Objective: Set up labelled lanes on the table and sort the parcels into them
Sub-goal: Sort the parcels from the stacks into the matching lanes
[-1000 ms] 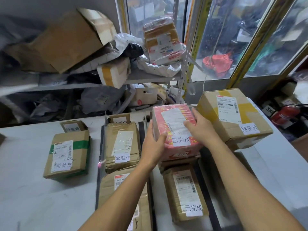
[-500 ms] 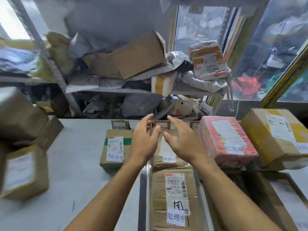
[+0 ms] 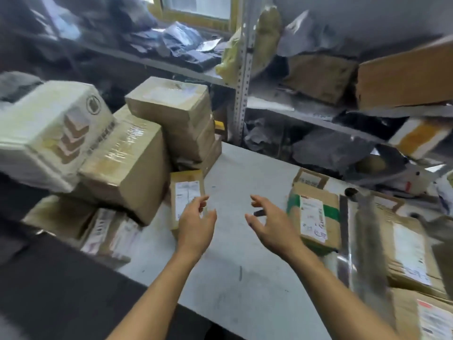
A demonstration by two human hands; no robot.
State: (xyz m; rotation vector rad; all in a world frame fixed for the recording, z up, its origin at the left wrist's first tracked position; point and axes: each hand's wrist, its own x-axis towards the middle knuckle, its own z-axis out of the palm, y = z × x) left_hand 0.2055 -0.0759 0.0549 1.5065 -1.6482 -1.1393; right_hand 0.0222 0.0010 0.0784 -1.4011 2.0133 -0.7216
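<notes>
Both of my hands hover empty over the grey table (image 3: pixel 240 253). My left hand (image 3: pixel 196 224) has relaxed fingers just in front of a small upright brown parcel (image 3: pixel 187 192) with a white label. My right hand (image 3: pixel 267 222) is spread, fingers loosely bent, left of a brown box with green tape (image 3: pixel 315 214). A pile of unsorted boxes (image 3: pixel 137 153) rises at the left, topped by a white box (image 3: pixel 49 128). Sorted parcels (image 3: pixel 407 253) lie in lanes at the right, split by black tape strips (image 3: pixel 344 217).
A metal shelf (image 3: pixel 241 77) behind the table is crammed with grey mailer bags and cardboard boxes. A small cardboard lane tag (image 3: pixel 310 179) stands at the table's far edge. A dark surface (image 3: pixel 61 290) borders the table at the lower left.
I let go of the pink parcel in its lane, and my view has swung left to the unsorted pile. Both empty hands now reach toward the small upright parcel.
</notes>
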